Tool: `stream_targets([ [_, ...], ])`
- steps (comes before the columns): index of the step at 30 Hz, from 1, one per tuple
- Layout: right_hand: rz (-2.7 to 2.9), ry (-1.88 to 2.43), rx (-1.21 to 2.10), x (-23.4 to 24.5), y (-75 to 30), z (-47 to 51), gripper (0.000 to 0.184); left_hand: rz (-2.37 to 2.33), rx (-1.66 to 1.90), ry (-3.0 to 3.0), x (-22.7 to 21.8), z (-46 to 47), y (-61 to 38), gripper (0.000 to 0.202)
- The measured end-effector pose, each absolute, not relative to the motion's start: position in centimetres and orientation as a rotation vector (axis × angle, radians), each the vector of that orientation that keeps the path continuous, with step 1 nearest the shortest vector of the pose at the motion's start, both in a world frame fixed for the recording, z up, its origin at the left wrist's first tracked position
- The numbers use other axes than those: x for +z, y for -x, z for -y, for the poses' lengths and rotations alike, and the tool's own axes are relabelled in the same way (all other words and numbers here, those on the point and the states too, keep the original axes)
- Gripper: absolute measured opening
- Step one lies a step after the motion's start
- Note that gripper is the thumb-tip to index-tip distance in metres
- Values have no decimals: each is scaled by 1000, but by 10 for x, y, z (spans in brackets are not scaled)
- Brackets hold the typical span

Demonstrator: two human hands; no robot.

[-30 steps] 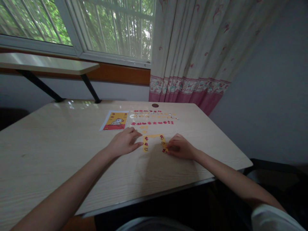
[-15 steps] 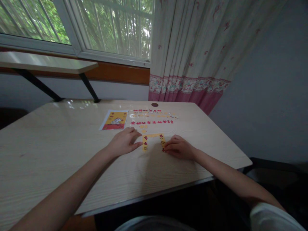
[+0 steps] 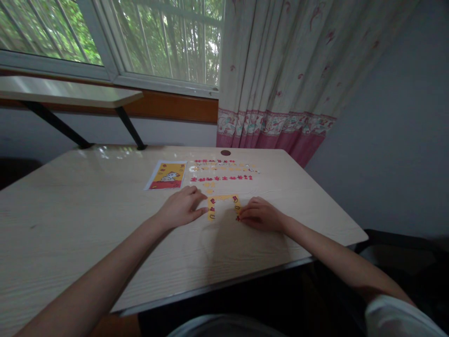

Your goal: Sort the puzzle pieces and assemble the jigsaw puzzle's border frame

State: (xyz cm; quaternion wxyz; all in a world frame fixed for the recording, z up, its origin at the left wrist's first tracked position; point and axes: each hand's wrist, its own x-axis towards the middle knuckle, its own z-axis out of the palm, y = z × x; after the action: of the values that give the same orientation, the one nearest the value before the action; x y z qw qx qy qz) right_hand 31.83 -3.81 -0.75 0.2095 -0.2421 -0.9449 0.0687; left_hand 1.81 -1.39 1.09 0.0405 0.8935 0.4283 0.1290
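Observation:
A partly joined yellow jigsaw frame [image 3: 223,198] lies on the pale wooden table [image 3: 105,224], shaped like an upside-down U. My left hand [image 3: 181,206] rests flat beside its left leg, fingers stretched out and touching the pieces. My right hand [image 3: 260,215] sits at the foot of the right leg, fingers pinched on a small red-and-yellow puzzle piece [image 3: 238,218] pressed against the table. Rows of loose red and yellow pieces [image 3: 221,178] lie farther back.
A printed reference picture [image 3: 167,175], yellow and red, lies left of the loose pieces. A round cable hole [image 3: 225,152] is near the table's far edge. A floral curtain [image 3: 280,70] hangs behind, beside a window [image 3: 140,37] and a narrow shelf [image 3: 66,91].
My right hand has shifted slightly left and closed over the piece at the frame's right leg. My left hand has stayed put.

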Motion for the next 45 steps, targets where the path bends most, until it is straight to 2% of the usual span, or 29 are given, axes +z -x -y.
stream_targets([
  [18, 2629, 625, 242, -8, -317, 35, 17, -1317, 397, -2710, 12, 14, -20, 42],
  [26, 2398, 839, 352, -11, -313, 34, 14, -1286, 402, -2727, 11, 13, -20, 40],
  [37, 2403, 809, 411, -7, -307, 33, 10, -1323, 337, -2767, 13, 15, -22, 40],
  [45, 2482, 810, 373, -3, -305, 31, 9, -1248, 368, -2745, 10, 13, -21, 49],
])
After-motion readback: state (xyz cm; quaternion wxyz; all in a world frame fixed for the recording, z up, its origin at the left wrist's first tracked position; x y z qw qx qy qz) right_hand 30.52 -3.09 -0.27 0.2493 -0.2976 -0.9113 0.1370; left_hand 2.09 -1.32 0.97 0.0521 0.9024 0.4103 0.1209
